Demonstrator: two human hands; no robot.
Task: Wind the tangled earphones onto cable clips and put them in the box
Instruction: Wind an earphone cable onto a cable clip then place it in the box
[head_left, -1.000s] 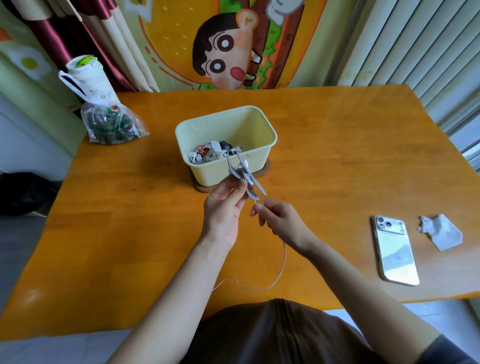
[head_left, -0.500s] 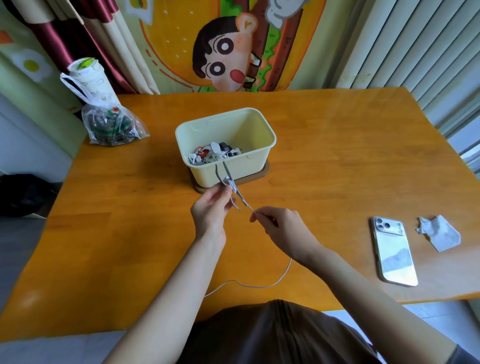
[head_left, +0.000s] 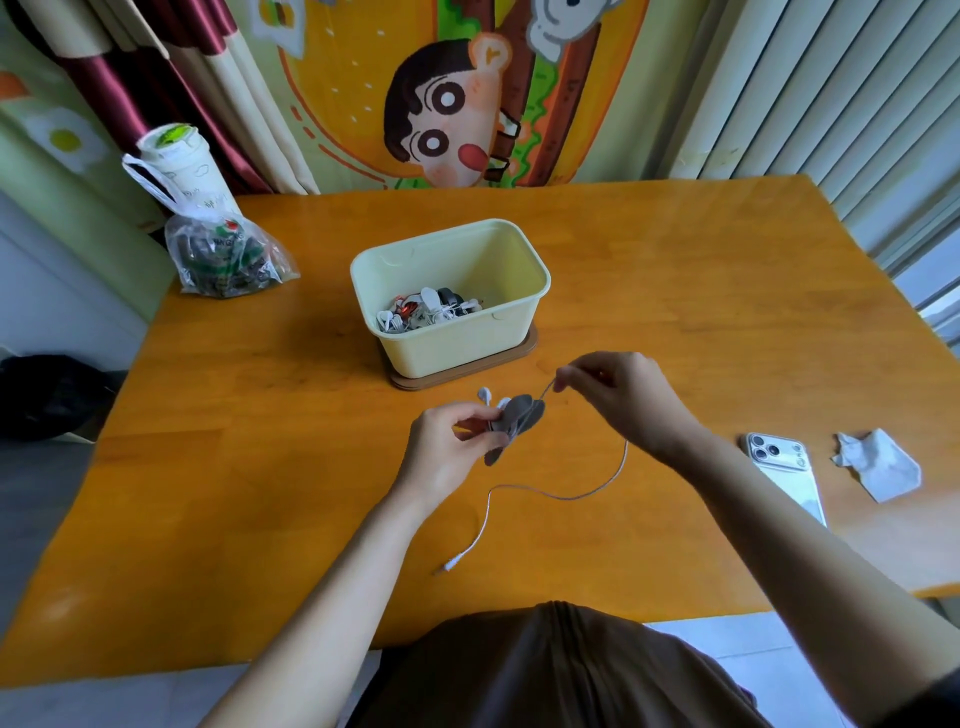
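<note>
A grey cable clip (head_left: 517, 422) sits in my left hand (head_left: 449, 451), pinched between thumb and fingers just in front of the box. Two white earbuds (head_left: 488, 396) stick out behind the clip. My right hand (head_left: 623, 397) pinches the white earphone cable (head_left: 550, 493) a little right of the clip and holds it taut. The rest of the cable loops down over the table and ends in its plug (head_left: 451, 564) near the front edge. The pale yellow box (head_left: 519, 332) stands on a brown base and holds several wound earphones.
A phone (head_left: 784, 473) and a crumpled white tissue (head_left: 878, 465) lie at the right. A clear bag of clips (head_left: 223, 260) with a white cup (head_left: 179, 166) behind it sits at the back left. The wooden table (head_left: 260, 415) ends close to my body.
Both hands have dropped from the box's front wall toward me. My right hand moved right and up, drawing the cable taut from the clip; the cable's plug end now lies on the table.
</note>
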